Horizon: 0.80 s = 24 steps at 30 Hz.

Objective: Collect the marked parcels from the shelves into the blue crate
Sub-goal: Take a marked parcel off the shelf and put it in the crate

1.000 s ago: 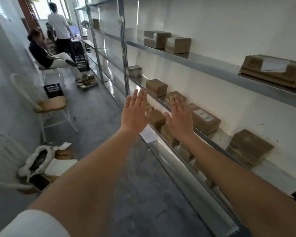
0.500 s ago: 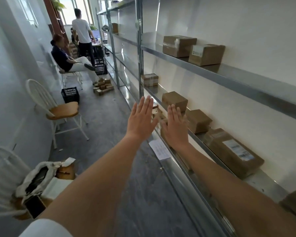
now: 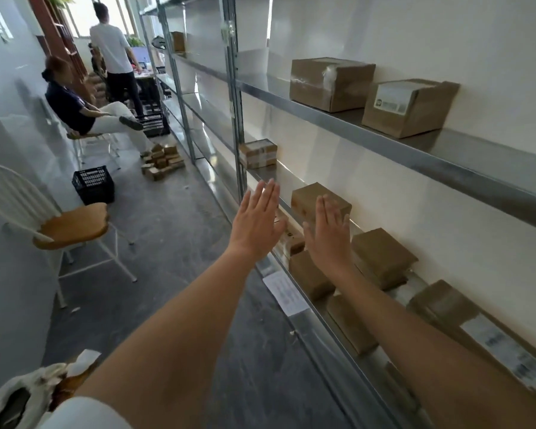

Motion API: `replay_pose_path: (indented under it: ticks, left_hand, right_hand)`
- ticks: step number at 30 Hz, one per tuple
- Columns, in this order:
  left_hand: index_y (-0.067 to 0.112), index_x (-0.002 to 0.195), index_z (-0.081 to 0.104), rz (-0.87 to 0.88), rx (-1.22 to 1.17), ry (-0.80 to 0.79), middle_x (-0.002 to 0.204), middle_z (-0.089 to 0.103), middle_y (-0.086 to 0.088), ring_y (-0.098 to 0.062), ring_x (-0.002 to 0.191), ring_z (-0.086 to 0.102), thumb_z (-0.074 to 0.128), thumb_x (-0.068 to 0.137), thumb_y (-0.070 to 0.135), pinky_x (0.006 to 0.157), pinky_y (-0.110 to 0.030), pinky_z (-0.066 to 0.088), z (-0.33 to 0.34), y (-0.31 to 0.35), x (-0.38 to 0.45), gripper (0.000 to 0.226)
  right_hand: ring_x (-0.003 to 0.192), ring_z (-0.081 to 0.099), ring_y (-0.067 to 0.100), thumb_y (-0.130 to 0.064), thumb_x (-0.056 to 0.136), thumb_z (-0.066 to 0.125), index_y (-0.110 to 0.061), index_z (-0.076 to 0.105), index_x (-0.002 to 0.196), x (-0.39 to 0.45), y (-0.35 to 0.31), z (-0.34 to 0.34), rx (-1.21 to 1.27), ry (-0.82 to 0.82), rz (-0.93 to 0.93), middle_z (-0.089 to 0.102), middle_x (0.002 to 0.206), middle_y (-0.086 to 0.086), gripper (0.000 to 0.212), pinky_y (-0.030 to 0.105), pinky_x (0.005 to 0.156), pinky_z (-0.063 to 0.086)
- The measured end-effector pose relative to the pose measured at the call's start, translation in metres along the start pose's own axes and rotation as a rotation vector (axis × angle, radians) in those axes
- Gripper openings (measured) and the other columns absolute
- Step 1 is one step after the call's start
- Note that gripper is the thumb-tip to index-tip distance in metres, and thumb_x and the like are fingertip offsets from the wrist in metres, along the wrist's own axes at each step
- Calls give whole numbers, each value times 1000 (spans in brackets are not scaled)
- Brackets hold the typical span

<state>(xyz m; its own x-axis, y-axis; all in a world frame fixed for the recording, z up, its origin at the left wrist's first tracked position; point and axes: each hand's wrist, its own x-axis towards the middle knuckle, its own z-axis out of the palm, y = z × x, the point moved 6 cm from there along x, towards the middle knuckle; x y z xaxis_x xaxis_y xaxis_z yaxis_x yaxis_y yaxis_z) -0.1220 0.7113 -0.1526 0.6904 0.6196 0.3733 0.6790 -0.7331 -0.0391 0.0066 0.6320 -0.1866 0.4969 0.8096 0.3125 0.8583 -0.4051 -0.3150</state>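
Long grey metal shelving is running along the right wall. Two brown cardboard parcels are sitting on its upper shelf; smaller brown parcels are lying along the middle shelf. Dark grey floor is carrying a black plastic crate at far left.

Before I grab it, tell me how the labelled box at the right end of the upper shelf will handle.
The labelled box is squat cardboard with flat faces, so it will probably stay stiff and slide, not roll or tip. For its size it is likely light, though the contents are hidden. It stands beside the taped box, leaving its right side free. Both hands, left hand and right hand, are flat and empty.
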Motion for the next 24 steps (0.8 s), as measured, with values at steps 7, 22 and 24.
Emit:
replay_pose_path:
  ticks: [7, 22, 24]
  left_hand:
    - [12, 154, -3, 99, -57, -75, 162, -5, -4, -19, 149, -10, 21, 101, 48, 122, -40, 0, 60, -31, 90, 68]
    - [14, 154, -2, 281, -145, -281, 162, -5, -4, -20, 149, -9, 27, 100, 48, 122, -41, -1, 214, -14, 239, 71]
    - [14, 154, -2, 302, -168, -314, 162, -6, -4, -20, 149, -9, 24, 100, 50, 122, -43, 1, 229, -11, 254, 70]
  right_hand:
    - [151, 1, 24, -41, 103, 29, -12, 2, 156, 72, 31, 34, 7, 25, 145, 2, 164, 6, 66, 48, 122, 3]
    - [151, 1, 23, -50, 100, 35, -13, 3, 156, 173, 127, 153, 108, -29, 478, 4, 164, 6, 74, 48, 120, 4]
    - [151, 1, 24, -57, 98, 34, -14, 4, 156, 180, 135, 160, 105, -37, 515, 4, 164, 5, 78, 47, 120, 4]
